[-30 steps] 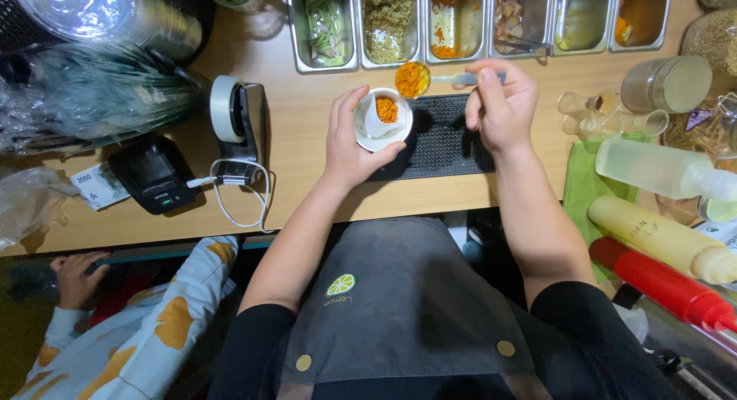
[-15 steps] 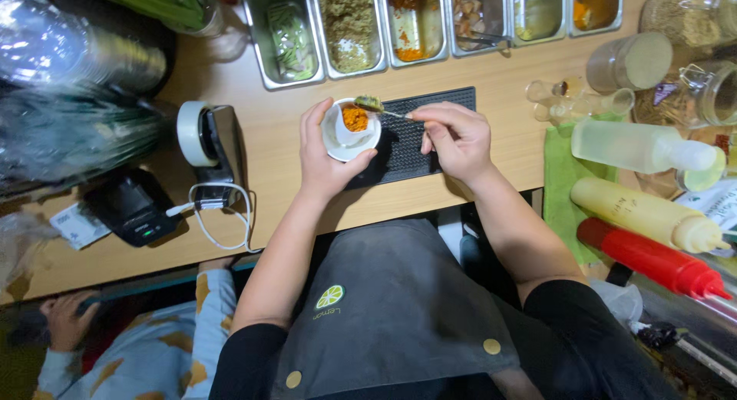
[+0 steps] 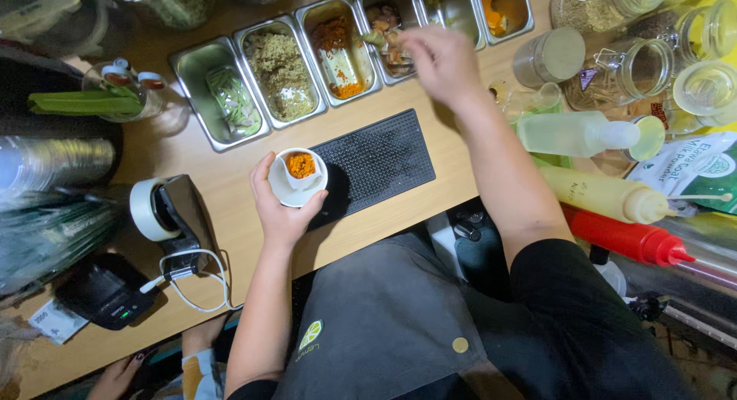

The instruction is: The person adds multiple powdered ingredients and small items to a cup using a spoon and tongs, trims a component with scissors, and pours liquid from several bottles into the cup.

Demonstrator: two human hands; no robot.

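The left hand (image 3: pixel 285 208) cups a small white paper cup (image 3: pixel 298 176) with orange filling, above the wooden counter (image 3: pixel 230 231) beside the black mat (image 3: pixel 374 163). The cup looks light and soft, so it is best held around the sides, gently. The right hand (image 3: pixel 439 61), blurred, has fingers pinched on a spoon (image 3: pixel 374 38) over the steel trays (image 3: pixel 338 51). Half a second ago this hand was near the cup; now it is at the trays.

We read this as a food-service prep counter in a small eatery or stall. Evidence: a row of steel ingredient pans (image 3: pixel 338 58) set into the far edge of a wooden counter (image 3: pixel 230 239). Right of the pans stand glass jars (image 3: pixel 622 70) and squeeze bottles (image 3: pixel 606 196). Left of the pans are stacked clear lids (image 3: pixel 54 162), a tape dispenser (image 3: pixel 165 212) and a small receipt printer (image 3: pixel 104 292).
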